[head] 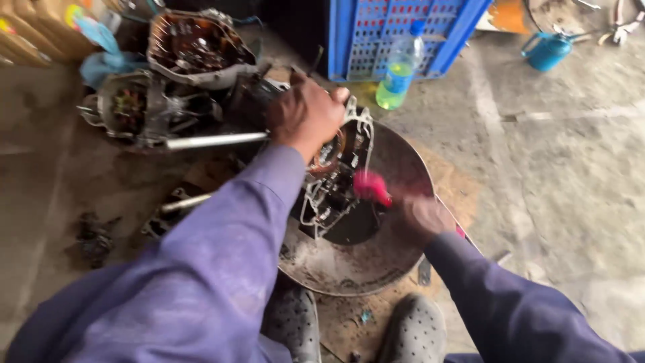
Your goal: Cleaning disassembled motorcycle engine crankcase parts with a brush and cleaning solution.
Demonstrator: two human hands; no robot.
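Over the round metal pan (396, 269) on the concrete floor, the left hand (306, 114) clamps the top edge of a grimy engine casing (332, 181), holding it tilted in the pan. The right hand (423, 216), blurred by movement, seems closed around a pink-headed brush (371, 187) touching the casing's inner face. Good work here likely means a steady grip above and short strokes that keep grime falling into the pan, which holds dark residue. A plastic bottle (400, 67) near the blue crate (403, 33) holds yellow-green liquid.
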